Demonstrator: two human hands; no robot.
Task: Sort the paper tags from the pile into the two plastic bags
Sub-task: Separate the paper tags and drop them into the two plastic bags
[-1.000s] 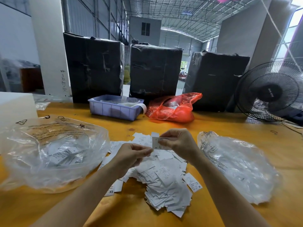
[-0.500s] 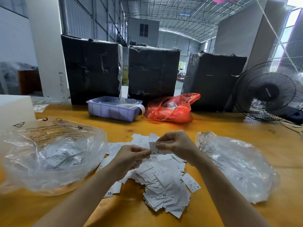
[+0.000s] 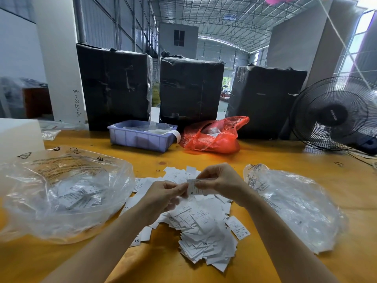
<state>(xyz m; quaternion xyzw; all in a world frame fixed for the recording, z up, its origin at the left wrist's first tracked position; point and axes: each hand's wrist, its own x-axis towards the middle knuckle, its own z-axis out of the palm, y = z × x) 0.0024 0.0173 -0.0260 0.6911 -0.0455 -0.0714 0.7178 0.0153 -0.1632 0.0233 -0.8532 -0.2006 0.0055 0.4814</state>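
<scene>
A pile of white paper tags (image 3: 195,227) with size letters lies in the middle of the yellow table. Above its far part my right hand (image 3: 219,181) pinches a small stack of tags (image 3: 193,187), an S showing on the front one. My left hand (image 3: 163,198) meets that stack from the left, its fingertips on the edge of the tags. A clear plastic bag (image 3: 61,193) holding several tags lies to the left of the pile. A second clear plastic bag (image 3: 293,205) lies to the right.
A blue plastic bin (image 3: 140,137) and a red plastic bag (image 3: 214,137) sit behind the pile. Three black wrapped boxes (image 3: 189,88) stand along the table's far edge. A black fan (image 3: 336,115) stands at the far right, a white block (image 3: 18,135) at the far left.
My two hands have come together over the pile: the right hand lowered the tags slightly and the left hand moved right until its fingertips reached them.
</scene>
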